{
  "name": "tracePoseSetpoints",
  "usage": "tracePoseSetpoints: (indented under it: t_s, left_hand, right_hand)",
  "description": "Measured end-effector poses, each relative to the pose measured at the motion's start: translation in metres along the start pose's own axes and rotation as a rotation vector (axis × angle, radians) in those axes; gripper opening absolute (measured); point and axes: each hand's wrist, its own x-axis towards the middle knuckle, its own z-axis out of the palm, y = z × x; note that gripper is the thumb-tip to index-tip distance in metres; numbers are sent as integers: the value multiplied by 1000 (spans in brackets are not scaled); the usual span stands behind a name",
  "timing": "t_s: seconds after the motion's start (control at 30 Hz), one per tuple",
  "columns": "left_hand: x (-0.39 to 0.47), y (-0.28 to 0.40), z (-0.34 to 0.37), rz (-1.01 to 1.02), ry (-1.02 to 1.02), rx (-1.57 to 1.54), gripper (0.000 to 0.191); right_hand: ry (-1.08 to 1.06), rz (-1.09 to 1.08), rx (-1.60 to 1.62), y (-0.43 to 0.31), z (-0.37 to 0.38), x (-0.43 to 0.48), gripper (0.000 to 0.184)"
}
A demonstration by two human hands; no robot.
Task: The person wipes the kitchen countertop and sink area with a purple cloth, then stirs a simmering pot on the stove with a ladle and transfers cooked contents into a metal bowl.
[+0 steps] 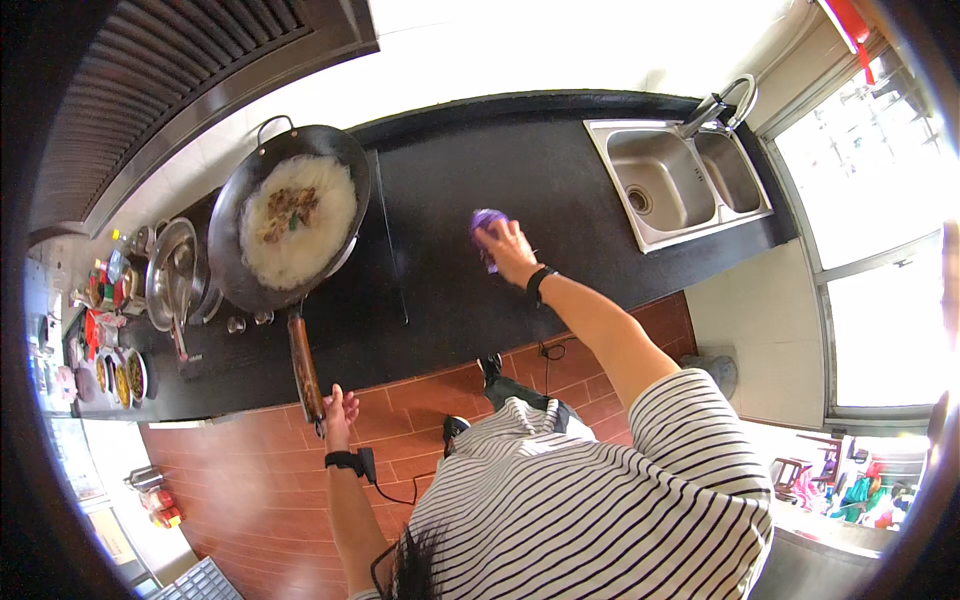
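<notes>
My right hand [510,251] presses a bunched purple cloth [489,225] onto the black countertop [442,180], between the stove and the sink. My left hand [343,407] is in front of the counter edge, beside the end of the wok's wooden handle [304,367]. Its fingers are apart and appear to hold nothing. A large wok [341,169] sits on the stove. It contains pale, cloudy liquid [300,247] with a heap of brown pieces and a bit of green on top [289,214].
A double steel sink [660,180] with a faucet [705,112] is at the right. Left of the wok stand a metal pan with a ladle [172,277], bottles [116,266] and food dishes [135,375]. A dark range hood [187,97] overhangs the upper left. Cables hang near the counter front.
</notes>
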Motion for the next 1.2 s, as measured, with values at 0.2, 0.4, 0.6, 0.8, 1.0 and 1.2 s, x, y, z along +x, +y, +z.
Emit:
tracePoseSetpoints:
  t_s: [0.2,0.4,0.6,0.8,1.0,1.2]
  left_hand:
    - [-1,-5,7,14,129,-52,33]
    - [-4,-5,11,-49,254,-31,33]
    - [-2,-7,11,-52,259,-103,33]
    - [5,-5,7,-62,258,-76,31]
    - [19,-11,-4,-35,116,-118,30]
    - [28,-16,-8,22,44,-26,40]
  right_hand:
    - [175,241,-21,111,8,68,47]
    - [141,513,-121,210,5,114,44]
    - [147,622,-170,266,-4,105,44]
    - [138,679,-194,258,-19,44,46]
    - [139,765,-170,214,-36,-53,48]
    - [157,804,-161,141,-49,-146,46]
